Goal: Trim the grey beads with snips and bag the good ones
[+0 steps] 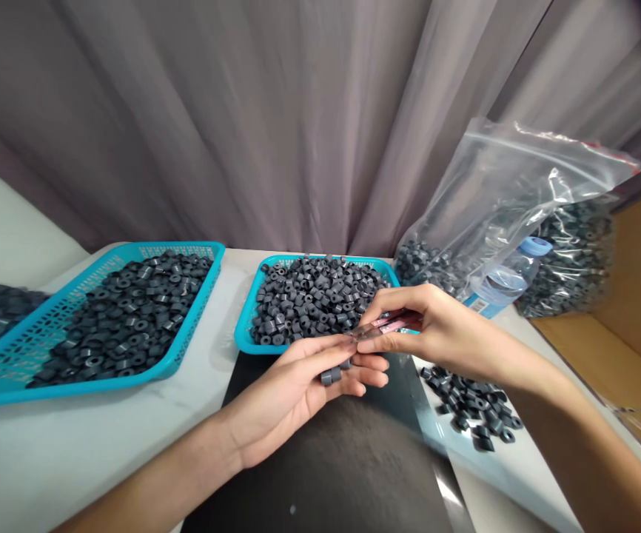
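My left hand (303, 389) lies palm up over a black mat (343, 459), fingers curled around a few small dark grey rings (331, 375). My right hand (425, 329) pinches a thin pinkish tool (387, 323), whose tip meets the left fingertips. Just behind both hands stands a teal basket (246, 329) heaped with the same grey rings (314, 296).
A larger teal basket (15, 355) of rings sits at the left. A loose pile of rings (473, 407) lies right of the mat. Clear plastic bags (509, 200) of rings and a water bottle (506, 281) stand at the back right, a cardboard box (625, 333) beside them. Grey curtain behind.
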Tool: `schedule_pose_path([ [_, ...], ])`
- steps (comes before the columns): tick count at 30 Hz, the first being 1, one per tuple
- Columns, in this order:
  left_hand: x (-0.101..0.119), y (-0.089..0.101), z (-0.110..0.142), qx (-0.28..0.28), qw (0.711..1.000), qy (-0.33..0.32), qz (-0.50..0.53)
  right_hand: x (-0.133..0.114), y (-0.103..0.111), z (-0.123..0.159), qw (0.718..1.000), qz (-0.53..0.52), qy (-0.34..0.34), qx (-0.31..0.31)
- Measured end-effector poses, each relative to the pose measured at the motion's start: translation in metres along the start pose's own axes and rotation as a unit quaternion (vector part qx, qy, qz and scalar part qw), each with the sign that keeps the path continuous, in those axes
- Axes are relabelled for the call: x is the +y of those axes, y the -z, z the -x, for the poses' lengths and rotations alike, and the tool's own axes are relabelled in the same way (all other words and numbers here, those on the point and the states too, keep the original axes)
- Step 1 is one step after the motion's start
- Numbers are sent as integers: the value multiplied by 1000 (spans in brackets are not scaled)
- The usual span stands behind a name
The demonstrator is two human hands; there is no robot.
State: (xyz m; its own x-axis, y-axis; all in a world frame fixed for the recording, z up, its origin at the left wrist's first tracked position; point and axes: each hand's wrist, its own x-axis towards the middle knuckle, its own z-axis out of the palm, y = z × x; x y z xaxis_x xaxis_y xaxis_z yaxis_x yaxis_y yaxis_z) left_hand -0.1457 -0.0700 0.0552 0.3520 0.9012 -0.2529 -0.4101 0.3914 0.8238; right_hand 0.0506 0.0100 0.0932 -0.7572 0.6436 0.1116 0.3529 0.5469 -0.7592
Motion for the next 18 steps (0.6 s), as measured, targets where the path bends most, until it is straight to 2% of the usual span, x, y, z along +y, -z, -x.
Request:
schedule_pose_path([
  [7, 1, 0, 1, 15, 1000, 3, -20, 6, 1, -2, 995, -93, -26, -10],
  [13, 0, 1, 2, 58, 998, -3, -11, 3, 1, -2, 996, -87, -25, 4],
  [18, 0, 0, 2, 68, 998, -1, -10, -1, 0, -2, 997, -74, -24, 14],
])
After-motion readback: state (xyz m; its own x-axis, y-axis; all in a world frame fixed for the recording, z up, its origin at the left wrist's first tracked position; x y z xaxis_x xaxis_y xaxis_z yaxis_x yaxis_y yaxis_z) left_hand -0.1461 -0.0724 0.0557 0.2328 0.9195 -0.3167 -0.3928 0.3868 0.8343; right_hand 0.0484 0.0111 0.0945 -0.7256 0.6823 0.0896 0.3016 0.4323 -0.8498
